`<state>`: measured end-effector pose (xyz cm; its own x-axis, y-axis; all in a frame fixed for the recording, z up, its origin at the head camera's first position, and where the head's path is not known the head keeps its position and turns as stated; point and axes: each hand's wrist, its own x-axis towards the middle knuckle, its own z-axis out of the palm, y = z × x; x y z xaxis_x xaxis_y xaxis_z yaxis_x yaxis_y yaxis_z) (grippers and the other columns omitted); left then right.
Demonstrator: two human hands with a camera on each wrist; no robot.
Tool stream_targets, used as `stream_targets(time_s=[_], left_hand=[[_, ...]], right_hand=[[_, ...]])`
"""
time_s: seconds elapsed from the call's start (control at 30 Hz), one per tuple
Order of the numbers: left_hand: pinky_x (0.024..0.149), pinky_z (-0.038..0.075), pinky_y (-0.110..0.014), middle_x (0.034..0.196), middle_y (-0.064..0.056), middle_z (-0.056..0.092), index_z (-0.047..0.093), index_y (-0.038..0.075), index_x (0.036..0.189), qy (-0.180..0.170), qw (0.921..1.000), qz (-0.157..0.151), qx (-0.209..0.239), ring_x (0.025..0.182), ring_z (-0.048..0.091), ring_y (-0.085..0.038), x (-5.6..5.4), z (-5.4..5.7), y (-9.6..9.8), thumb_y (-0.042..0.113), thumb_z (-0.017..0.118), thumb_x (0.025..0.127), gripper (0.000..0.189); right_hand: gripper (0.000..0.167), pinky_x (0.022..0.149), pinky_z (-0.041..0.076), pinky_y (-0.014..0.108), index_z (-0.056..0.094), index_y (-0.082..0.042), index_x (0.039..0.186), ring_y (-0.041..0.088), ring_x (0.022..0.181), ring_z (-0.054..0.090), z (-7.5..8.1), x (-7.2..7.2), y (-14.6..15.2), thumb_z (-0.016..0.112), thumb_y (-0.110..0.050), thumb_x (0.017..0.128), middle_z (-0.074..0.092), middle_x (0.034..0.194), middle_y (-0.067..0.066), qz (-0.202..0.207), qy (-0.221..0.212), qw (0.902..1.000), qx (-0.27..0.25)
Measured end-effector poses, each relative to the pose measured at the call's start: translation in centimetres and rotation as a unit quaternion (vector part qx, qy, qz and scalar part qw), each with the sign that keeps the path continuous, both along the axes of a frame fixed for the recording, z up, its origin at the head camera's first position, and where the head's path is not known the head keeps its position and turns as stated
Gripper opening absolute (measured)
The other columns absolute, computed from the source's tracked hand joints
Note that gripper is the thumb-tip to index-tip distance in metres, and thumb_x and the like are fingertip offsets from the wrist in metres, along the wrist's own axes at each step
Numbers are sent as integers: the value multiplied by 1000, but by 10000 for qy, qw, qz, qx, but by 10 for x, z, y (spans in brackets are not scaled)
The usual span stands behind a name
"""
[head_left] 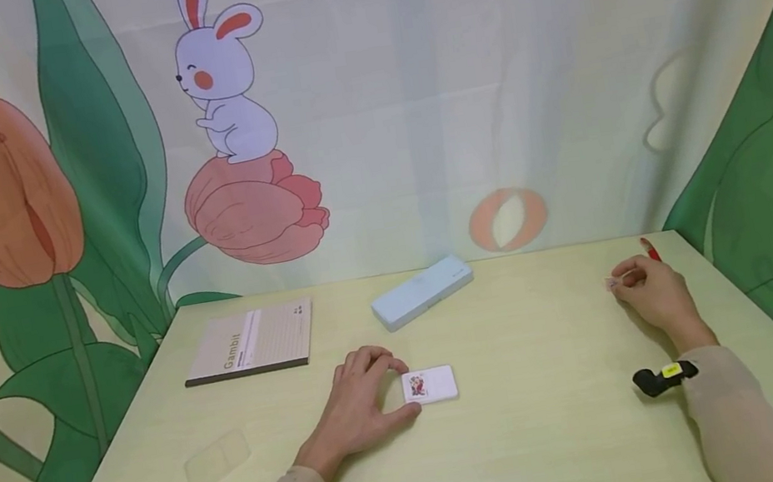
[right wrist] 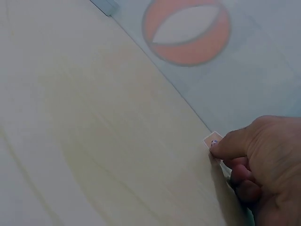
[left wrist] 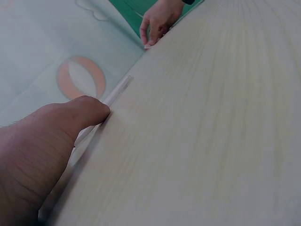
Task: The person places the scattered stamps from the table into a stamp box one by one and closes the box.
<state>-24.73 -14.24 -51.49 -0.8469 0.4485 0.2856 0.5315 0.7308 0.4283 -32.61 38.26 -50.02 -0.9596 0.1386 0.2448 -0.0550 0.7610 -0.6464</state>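
In the head view a small stack of white playing cards (head_left: pixel 439 383), a joker-like figure on its top face, lies on the table. My left hand (head_left: pixel 355 406) grips the stack's left end, thumb at the near edge and fingers at the far edge. The left wrist view shows the thumb (left wrist: pixel 94 110) against the stack's edge. Far to the right, my right hand (head_left: pixel 657 299) pinches a small flat pale-orange piece with a white border (right wrist: pixel 214 140) between thumb and fingers. The fingers hide most of that piece.
A notebook (head_left: pixel 251 342) lies at the back left, and a light-blue box (head_left: pixel 423 294) at the back middle. A clear plastic piece (head_left: pixel 217 461) is at the near left. Beyond the right hand is a slim red object (head_left: pixel 650 250). A printed curtain (head_left: pixel 373 108) hangs behind the table.
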Motion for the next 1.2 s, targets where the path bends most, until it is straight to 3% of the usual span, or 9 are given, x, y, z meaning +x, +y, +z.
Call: stream_targets(time_s=[0.2,0.43,0.7,0.9,1.07,1.2], left_hand=[[114,39,-55,148,-7,57,70,27,130,-16,10000,-19,-2,139,50,-32,0,2,0,56,83,91,51],[113,39,-54,147,-7,57,70,27,130,-60,10000,-37,32,138,50,-31,1,-1,1,56,83,90,50],[112,39,-54,147,-7,57,70,26,130,-39,10000,-51,68,138,50,-31,2,-1,0,56,82,90,51],[113,39,-54,147,-7,57,70,26,130,-35,10000,-42,33,138,50,-31,1,0,0,55,82,91,51],[113,39,-54,147,-7,57,70,26,131,-52,10000,-24,1,139,49,-31,1,1,0,55,82,91,51],[113,39,-54,148,-7,57,70,26,131,-52,10000,-33,3,139,50,-32,1,1,0,55,82,91,51]], right_hand=[[27,82,50,43,71,-5,130,37,104,66,4,0,-6,69,-25,112,73,118,24,220,-103,9997,-25],[34,66,49,28,72,-6,135,19,82,59,12,3,-19,69,-30,112,73,108,21,704,-75,9964,-470],[44,66,49,28,71,-12,139,22,80,58,20,2,-28,68,-46,110,74,108,21,946,-37,9926,-765],[40,69,54,29,68,-4,141,24,87,63,29,0,-42,68,-32,113,76,121,24,1175,3,9872,-1080],[35,69,54,28,66,3,141,13,85,63,37,0,-59,67,-19,113,75,121,29,1436,155,9818,-1229],[34,68,53,26,69,-1,138,11,83,63,45,4,-75,71,-21,111,77,117,26,1558,224,9790,-1298]])
